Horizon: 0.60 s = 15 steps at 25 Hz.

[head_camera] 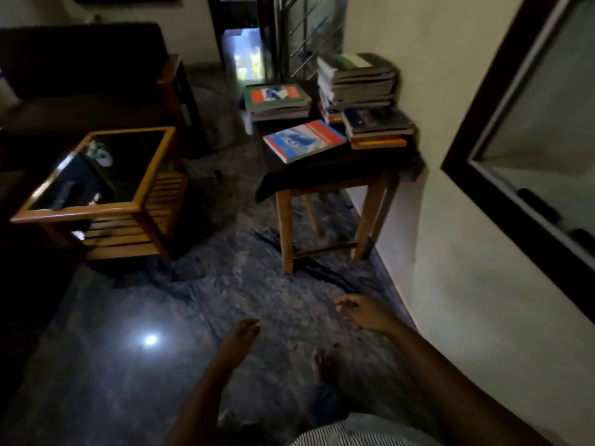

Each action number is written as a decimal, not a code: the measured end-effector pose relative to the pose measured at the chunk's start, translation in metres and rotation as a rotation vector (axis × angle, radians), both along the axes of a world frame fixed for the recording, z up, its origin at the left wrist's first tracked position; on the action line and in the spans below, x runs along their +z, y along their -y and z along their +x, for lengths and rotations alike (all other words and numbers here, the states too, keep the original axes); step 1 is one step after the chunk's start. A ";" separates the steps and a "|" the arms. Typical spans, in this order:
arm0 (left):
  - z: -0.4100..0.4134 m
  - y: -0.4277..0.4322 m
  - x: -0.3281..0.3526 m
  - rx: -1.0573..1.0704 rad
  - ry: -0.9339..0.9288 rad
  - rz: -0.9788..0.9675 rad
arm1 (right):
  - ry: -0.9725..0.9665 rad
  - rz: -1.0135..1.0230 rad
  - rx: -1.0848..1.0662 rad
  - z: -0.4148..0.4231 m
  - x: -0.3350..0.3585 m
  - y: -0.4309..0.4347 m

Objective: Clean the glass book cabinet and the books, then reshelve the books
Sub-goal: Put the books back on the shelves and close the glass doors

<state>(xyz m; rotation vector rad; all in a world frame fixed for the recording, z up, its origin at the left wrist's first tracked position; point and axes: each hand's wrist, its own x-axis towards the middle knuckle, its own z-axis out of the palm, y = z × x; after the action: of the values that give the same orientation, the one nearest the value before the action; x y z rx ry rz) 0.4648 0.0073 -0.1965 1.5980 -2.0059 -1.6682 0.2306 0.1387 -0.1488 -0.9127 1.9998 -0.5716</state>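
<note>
Ahead, books (357, 82) crowd a draped table (285, 226) beside the wall (418, 130).

Glass-topped wooden side table (80, 214) sits on the left of the dark shiny floor (209, 300), with a dark sofa (80, 59) behind it. Wooden stool (285, 226) draped in a dark cloth (322, 165) stands by the wall (467, 284), metal stair railing (306, 37) further back.

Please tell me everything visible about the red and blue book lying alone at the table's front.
The book is a closed, thin paperback with a red-edged cover showing a blue and white picture, and pale page edges. It lies flat, cover up, turned askew, on the dark cloth over the wooden table, near the front edge. Nothing lies on it. Its title is too blurred to read.
</note>
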 end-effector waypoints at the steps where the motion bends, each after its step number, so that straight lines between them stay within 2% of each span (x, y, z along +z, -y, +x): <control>1: -0.009 0.023 -0.003 0.029 -0.016 0.014 | 0.044 -0.022 -0.033 -0.015 -0.002 0.027; 7: -0.114 0.194 0.024 0.016 -0.036 -0.055 | 0.324 -0.140 -0.226 -0.109 0.027 0.212; 10: -0.174 0.270 0.046 0.057 -0.093 -0.152 | 0.509 -0.216 -0.330 -0.144 0.048 0.298; 12: -0.208 0.311 0.064 0.067 -0.092 -0.205 | 0.605 -0.273 -0.523 -0.167 0.053 0.349; 15: -0.258 0.360 0.089 -0.013 -0.115 -0.298 | 0.608 -0.317 -0.857 -0.200 0.042 0.404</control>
<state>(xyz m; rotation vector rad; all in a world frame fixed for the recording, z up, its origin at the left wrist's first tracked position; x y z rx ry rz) 0.2064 -0.3526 -0.1079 1.3588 -2.0912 -1.3508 0.0309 -0.2652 -0.1072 0.0414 1.6702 -1.4690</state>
